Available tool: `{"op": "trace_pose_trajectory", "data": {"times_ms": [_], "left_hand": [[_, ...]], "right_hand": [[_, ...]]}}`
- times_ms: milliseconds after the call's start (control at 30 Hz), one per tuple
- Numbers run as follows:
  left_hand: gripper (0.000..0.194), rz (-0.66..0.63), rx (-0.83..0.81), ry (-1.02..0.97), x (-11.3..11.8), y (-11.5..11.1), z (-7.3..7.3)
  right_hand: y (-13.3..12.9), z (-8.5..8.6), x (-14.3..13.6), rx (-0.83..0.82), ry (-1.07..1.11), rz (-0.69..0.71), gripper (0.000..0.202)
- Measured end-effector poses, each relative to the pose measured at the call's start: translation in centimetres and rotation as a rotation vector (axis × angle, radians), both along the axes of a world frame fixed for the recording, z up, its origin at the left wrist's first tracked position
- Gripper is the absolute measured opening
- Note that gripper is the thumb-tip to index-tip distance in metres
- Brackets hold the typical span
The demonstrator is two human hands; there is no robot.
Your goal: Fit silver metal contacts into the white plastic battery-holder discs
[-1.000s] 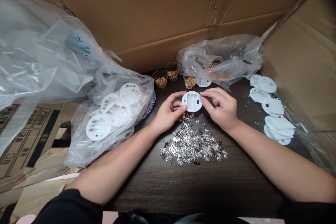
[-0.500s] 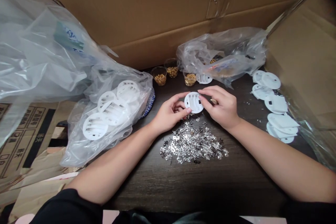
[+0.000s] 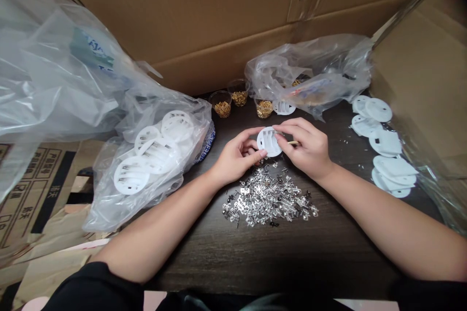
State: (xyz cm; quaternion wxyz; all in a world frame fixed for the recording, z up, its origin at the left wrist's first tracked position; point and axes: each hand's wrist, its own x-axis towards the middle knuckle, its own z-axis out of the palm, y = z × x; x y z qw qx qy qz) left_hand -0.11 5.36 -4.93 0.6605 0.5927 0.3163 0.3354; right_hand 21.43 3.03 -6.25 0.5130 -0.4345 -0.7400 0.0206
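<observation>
A round white plastic battery housing [image 3: 269,142] with slots moulded across it is held above a heap of small metal contacts and springs [image 3: 272,197]. My left hand [image 3: 239,155] grips its left edge, thumb in front and fingers behind. At the right edge, my right hand [image 3: 306,148] has thumb and fingertips closed against the housing; whether a small part is pinched there is hidden. A thin pale yellowish piece [image 3: 293,143] pokes out between the fingers of that hand, its kind unclear.
Clear cups [image 3: 220,107] of small brass-coloured pieces stand behind my hands. More white housings lie in a plastic bag [image 3: 109,204] on the left, and white round parts [image 3: 386,143] are stacked at right. Another plastic bag [image 3: 328,53] sits at the back. Cardboard walls [image 3: 219,9] enclose the dark table [image 3: 219,257].
My right fingers have shifted slightly at the housing's upper right edge, and the pale piece between them has changed angle. The left hand keeps its grip; the view moved a little.
</observation>
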Motion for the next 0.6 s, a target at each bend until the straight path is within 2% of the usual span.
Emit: {"op": "trace_pose_trajectory", "data": {"times_ms": [600], "left_hand": [[0.059,0.004,0.029,0.026,-0.05,-0.02,-0.07]], "right_hand": [[-0.07,0.23,-0.14,-0.050,0.029,-0.035,0.017]]}}
